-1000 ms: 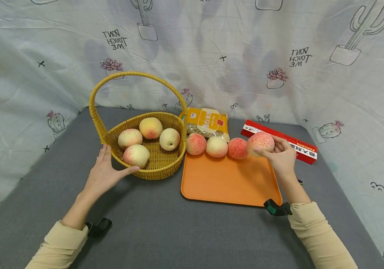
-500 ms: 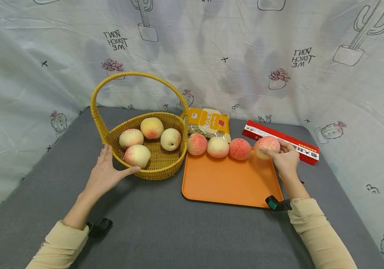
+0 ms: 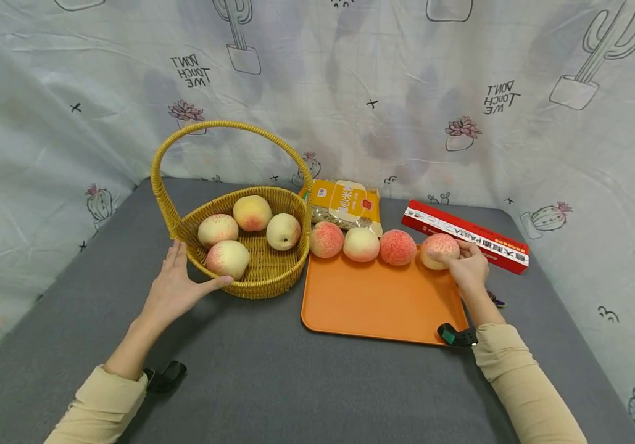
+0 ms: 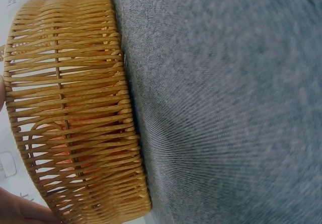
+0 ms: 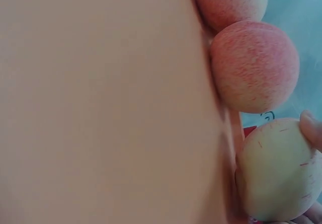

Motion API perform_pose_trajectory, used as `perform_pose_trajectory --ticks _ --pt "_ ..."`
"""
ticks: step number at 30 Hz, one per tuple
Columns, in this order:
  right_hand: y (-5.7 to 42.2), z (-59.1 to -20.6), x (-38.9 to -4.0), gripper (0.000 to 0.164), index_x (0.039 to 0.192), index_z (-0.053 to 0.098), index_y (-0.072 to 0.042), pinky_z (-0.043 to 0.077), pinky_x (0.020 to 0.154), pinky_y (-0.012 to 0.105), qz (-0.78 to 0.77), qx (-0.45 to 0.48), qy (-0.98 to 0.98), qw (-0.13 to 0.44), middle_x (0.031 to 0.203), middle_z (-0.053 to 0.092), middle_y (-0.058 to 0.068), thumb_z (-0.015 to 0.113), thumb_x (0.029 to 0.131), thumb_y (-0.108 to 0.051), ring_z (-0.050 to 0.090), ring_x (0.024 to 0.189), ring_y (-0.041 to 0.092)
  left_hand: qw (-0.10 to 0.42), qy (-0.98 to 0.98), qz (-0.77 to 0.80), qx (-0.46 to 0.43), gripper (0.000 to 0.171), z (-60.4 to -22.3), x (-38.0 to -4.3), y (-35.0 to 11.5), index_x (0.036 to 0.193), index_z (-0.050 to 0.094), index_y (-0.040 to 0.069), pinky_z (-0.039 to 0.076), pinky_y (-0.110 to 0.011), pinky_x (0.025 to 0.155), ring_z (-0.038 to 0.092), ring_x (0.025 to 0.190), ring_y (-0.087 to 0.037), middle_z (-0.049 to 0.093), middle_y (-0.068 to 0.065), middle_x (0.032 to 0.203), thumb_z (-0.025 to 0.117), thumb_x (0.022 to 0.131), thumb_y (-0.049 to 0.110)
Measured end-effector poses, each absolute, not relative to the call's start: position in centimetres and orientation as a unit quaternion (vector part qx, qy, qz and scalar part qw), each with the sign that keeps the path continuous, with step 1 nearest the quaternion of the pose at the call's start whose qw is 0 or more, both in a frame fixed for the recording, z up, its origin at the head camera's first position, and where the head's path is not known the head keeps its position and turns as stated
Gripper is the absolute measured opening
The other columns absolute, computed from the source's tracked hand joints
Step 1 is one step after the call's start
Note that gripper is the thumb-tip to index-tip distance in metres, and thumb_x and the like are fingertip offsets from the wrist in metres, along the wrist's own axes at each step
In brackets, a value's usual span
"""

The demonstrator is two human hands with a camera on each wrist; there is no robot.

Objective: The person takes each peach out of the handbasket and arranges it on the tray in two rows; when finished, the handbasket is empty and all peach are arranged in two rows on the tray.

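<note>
Peaches [image 3: 253, 213], eight counted: four are lying in one basket [image 3: 257, 285], three are sitting along the far edge of one orange tray [image 3: 378, 302]. Eighth peach [image 3: 440, 245] is being held at the tray's far right corner by the right hand [image 3: 469, 268], fingers curled around it. Basket rim is being touched by the left hand [image 3: 171, 291], fingers spread wide, holding nothing. One bag [image 3: 345, 203], one red box [image 3: 465, 236] are lying behind.

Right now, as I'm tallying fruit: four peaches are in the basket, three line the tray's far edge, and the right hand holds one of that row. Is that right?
Not quite: the head view shows four peaches along the far edge of the tray, not three. The basket does contain four, and the right hand does hold one of that row.
</note>
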State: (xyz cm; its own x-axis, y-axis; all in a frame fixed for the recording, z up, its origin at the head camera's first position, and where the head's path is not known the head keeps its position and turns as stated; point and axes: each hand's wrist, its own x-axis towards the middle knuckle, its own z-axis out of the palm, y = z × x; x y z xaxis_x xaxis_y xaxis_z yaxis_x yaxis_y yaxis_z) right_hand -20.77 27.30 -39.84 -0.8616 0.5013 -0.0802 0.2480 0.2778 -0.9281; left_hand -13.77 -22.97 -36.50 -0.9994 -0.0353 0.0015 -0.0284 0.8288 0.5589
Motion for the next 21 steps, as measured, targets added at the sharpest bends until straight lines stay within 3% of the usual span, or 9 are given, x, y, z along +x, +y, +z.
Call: perform_pose_trajectory --ticks 10,15,18,21 --pt "27.3 -40.7 -21.1 0.072 0.137 0.048 -0.001 0.045 0.088 0.018 0.564 -0.201 -0.793 0.112 0.133 0.055 0.015 0.084 0.077 -0.019 0.054 0.112 0.015 0.003 -0.956 -0.292 0.016 0.126 -36.5 -13.7 -22.9 0.151 -0.003 -0.01 0.022 -0.072 0.101 0.006 0.14 -0.054 -0.003 -0.032 0.156 0.069 0.079 0.064" --pt "27.7 -40.2 -20.5 0.078 0.144 0.04 0.003 0.04 0.106 0.038 0.521 -0.143 -0.838 0.079 0.144 0.045 0.022 0.08 0.081 -0.02 0.045 0.133 0.031 0.002 -0.957 -0.29 0.016 0.126 -36.4 -13.8 -22.9 0.151 -0.004 -0.01 0.022 -0.072 0.101 0.006 0.14 -0.054 -0.004 -0.032 0.157 0.069 0.079 0.065" --pt "28.1 -39.7 -20.1 0.081 0.145 0.037 0.004 0.038 0.106 0.049 0.472 -0.111 -0.873 0.059 0.146 0.042 0.026 0.08 0.081 -0.022 0.041 0.133 0.04 0.002 -0.957 -0.289 0.017 0.126 -36.4 -13.8 -22.9 0.151 -0.004 -0.009 0.023 -0.073 0.1 0.007 0.14 -0.055 -0.004 -0.032 0.157 0.068 0.079 0.065" --pt "28.5 -39.4 -19.8 0.084 0.146 0.036 0.006 0.038 0.104 0.053 0.439 -0.095 -0.893 0.044 0.145 0.04 0.029 0.08 0.081 -0.024 0.041 0.132 0.044 0.003 -0.958 -0.287 0.017 0.126 -36.4 -13.8 -23.0 0.151 -0.003 -0.01 0.023 -0.073 0.1 0.008 0.139 -0.056 -0.003 -0.032 0.156 0.068 0.079 0.064"
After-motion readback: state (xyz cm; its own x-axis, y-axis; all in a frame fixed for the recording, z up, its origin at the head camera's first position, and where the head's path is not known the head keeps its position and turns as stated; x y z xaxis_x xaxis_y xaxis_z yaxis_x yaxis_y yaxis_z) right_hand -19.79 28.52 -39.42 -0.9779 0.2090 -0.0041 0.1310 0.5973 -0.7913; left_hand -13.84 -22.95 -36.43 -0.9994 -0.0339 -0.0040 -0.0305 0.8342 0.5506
